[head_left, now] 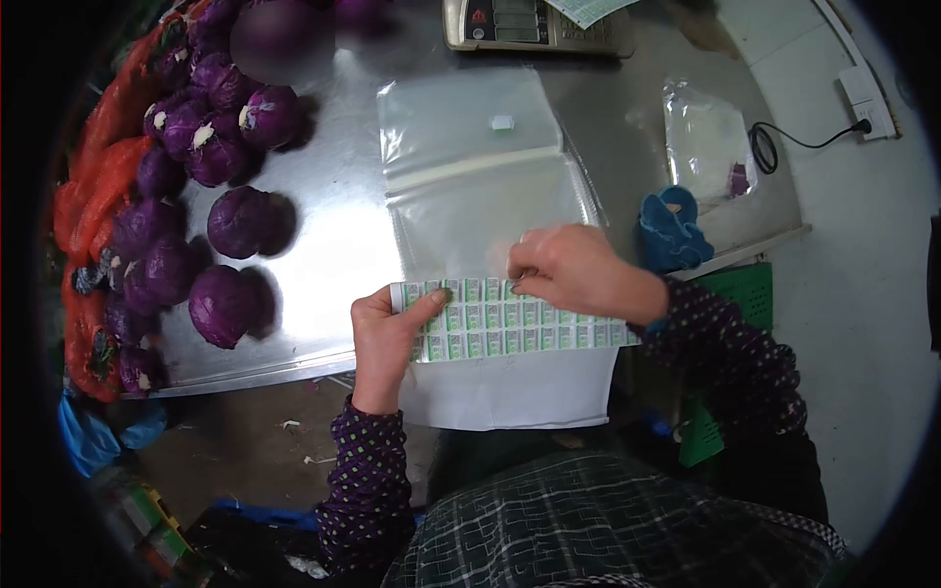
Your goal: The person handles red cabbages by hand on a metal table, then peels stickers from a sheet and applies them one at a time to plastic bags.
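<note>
At the near edge of the table (323, 348), the left hand (382, 331) gripped a sticker sheet (495, 339); the right hand (578, 267) had fingertips drawn together over it, their hold unclear; beyond lay clear bags (470, 220); cabbages (223, 306) crowded the left edge; a scale (514, 24) stood by the far edge.

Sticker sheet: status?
Left hand gripping sticker sheet by left end. Right hand at its top edge, grip unclear. Plastic bags just beyond; cabbages left, not blocking.

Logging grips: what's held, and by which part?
The left hand holds the sticker sheet by its left end; what the right hand holds is unclear.
</note>
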A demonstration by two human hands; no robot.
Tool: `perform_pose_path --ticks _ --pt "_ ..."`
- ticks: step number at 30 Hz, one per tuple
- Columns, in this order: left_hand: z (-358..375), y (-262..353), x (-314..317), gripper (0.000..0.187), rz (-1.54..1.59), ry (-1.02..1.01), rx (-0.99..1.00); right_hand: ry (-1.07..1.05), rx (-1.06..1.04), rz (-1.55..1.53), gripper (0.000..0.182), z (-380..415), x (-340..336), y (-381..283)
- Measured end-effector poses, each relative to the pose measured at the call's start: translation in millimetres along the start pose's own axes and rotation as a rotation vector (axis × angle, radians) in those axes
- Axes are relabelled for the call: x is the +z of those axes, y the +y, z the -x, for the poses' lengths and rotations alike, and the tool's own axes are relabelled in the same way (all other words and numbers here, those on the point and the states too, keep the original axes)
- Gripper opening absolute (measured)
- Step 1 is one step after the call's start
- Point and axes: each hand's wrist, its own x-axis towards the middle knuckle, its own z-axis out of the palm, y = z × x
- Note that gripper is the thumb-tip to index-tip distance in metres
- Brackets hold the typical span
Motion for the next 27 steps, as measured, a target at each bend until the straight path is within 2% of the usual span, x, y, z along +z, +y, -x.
perform_pose_path --ticks 2,5,6,7,9,10,12,13,15,16,19,20,21,22,23,24,25,27 --pt "-3 -3 1 0.013 0.021 -0.002 -0.023 0.231 -0.121 0.244 0.013 5 14 1" --pt "-6 -12 -4 0.013 0.051 -0.003 -0.077 0.298 -0.212 0.344 0.013 17 24 -1" --pt "-8 -14 -6 0.012 0.063 -0.007 -0.100 0.344 -0.249 0.156 0.012 18 23 1" --pt "-8 -15 -8 0.012 0.069 -0.004 -0.100 0.339 -0.253 0.158 0.012 14 17 9" --pt "-7 -15 -13 0.013 0.103 -0.117 -0.067 0.398 0.338 -0.678 0.015 -5 2 35" --pt "-8 -15 -7 0.013 0.105 -0.114 -0.065 0.397 0.335 -0.677 0.015 -17 6 49" --pt "-11 -11 14 0.017 -0.100 -0.294 -0.014 0.533 0.438 -0.649 0.031 -44 19 80" --pt "-16 -23 18 0.017 -0.102 -0.286 -0.014 0.529 0.432 -0.653 0.031 -47 26 87" --pt "-32 -53 22 0.021 -0.412 -0.293 0.255 0.537 0.508 0.050 0.037 -52 34 94" --pt "-31 -50 21 0.024 -0.381 -0.327 0.155 0.537 0.501 0.044 0.037 -50 23 93" --pt "-26 -41 20 0.026 -0.373 -0.306 0.130 0.438 0.496 0.195 0.043 -30 7 86" --pt "-33 -41 23 0.026 -0.366 -0.290 0.144 0.331 0.373 0.227 0.040 -25 21 77" --pt "-33 -46 21 0.027 -0.327 -0.323 0.151 0.214 0.253 0.234 0.037 -20 39 68" --pt "-30 -44 15 0.029 -0.300 -0.349 0.154 0.211 0.230 0.209 0.037 -20 50 64" --pt "-24 -40 11 0.029 -0.315 -0.315 0.152 0.280 0.259 0.039 0.033 -22 55 67" --pt "-11 -26 17 0.027 -0.288 -0.396 0.131 0.336 0.294 -0.128 0.029 -24 56 71" --pt "-2 -18 23 0.026 -0.260 -0.492 0.103 0.326 0.285 -0.141 0.029 -25 54 69" --pt "-4 -12 33 0.026 -0.282 -0.478 0.087 0.174 0.406 -0.388 0.020 -27 37 65"
